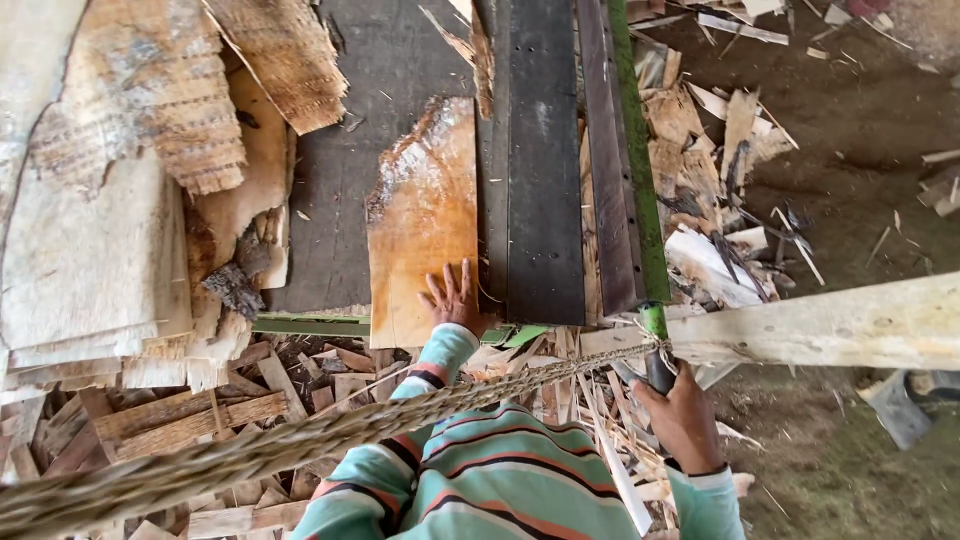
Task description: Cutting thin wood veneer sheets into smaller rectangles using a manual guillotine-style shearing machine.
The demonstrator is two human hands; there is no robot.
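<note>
My left hand lies flat, fingers spread, on the near end of an orange-brown sheet of wood veneer that rests on a dark table. The sheet's right edge runs along a long dark blade bar. My right hand is closed around the dark grip at the end of a green lever that runs alongside the bar. I wear a striped long-sleeved shirt.
A stack of pale veneer sheets lies at the left. Wood offcuts litter the ground below the table and at the right. A thick braided rope crosses in front. A pale plank juts right.
</note>
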